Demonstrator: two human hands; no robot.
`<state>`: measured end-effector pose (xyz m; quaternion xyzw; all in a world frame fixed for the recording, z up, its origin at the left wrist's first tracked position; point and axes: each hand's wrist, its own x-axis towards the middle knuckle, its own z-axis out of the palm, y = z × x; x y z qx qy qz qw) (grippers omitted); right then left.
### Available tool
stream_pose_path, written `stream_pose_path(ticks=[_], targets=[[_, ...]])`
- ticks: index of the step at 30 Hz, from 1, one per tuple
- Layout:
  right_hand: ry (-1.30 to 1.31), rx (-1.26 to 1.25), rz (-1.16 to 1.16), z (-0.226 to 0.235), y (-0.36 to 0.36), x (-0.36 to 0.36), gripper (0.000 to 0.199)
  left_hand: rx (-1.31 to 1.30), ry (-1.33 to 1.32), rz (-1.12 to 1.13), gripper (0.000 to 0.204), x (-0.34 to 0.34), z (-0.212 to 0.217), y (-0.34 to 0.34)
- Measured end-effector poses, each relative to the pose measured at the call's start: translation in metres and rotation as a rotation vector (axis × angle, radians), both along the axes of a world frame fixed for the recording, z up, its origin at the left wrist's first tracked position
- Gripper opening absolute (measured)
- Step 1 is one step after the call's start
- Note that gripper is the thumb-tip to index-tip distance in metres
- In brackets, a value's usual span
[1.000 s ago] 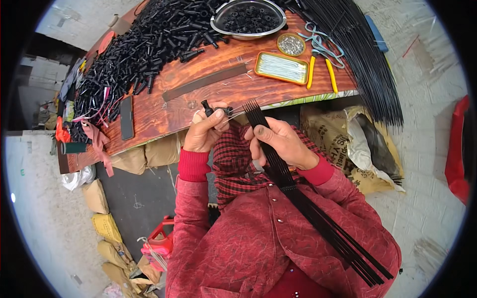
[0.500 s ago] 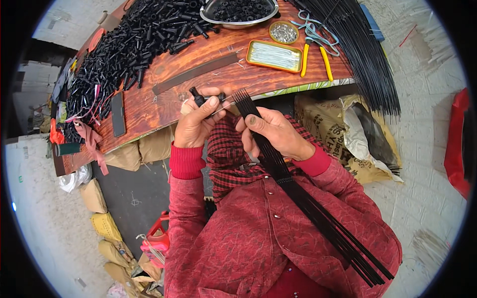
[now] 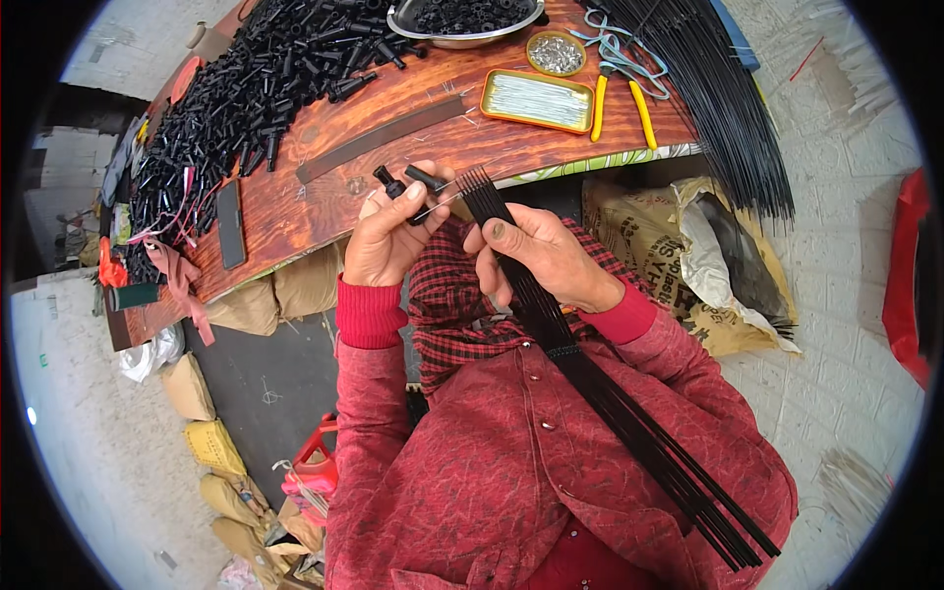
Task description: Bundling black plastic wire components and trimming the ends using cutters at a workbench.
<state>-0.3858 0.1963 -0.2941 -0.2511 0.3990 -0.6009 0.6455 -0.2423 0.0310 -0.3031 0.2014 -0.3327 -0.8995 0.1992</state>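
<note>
My left hand (image 3: 385, 234) is closed around black plastic tube fittings (image 3: 391, 183), with one short tube (image 3: 425, 179) held out by its fingers. A thin metal wire pin (image 3: 439, 205) shows between that hand and the rods, its ends partly hidden. Gripped in my right hand (image 3: 553, 258) is a flat bundle of thin black rods (image 3: 624, 423), slanting down to the right across my lap and jacket. The rods' fine tips (image 3: 474, 183) fan out beside my left fingertips. Whether the wire touches a rod tip is too small to tell.
On the wooden table (image 3: 324, 128) lie a heap of black fittings (image 3: 226, 118), a metal bar (image 3: 383, 138), a phone (image 3: 231, 224), a tin of wire pins (image 3: 536, 101), a round dish (image 3: 556, 53) and yellow-handled pliers (image 3: 644, 116). Long black rods (image 3: 728, 128) overhang its right end.
My left hand has tilted slightly, and the short black tube at its fingertips now shows more fully. The right hand and rod bundle hold nearly the same place. The view has shifted a little.
</note>
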Motion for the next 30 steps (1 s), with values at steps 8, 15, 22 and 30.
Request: stream_pose_path(ticks=[8,15,22,30], targets=[[0.001,-0.016,0.001,-0.004,-0.001,0.0,0.041,0.022,0.061,0.017,0.03,0.002,-0.015,0.0],[0.006,-0.01,0.011,-0.004,-0.002,0.0,0.042,-0.009,-0.006,-0.007,0.033,0.0,-0.004,0.004],[-0.01,-0.009,0.018,-0.004,-0.003,0.0,0.042,-0.031,-0.043,0.015,0.034,-0.002,-0.003,0.005],[-0.028,-0.004,0.033,-0.004,-0.004,-0.001,0.042,-0.042,-0.056,0.004,0.032,-0.003,-0.001,0.007]])
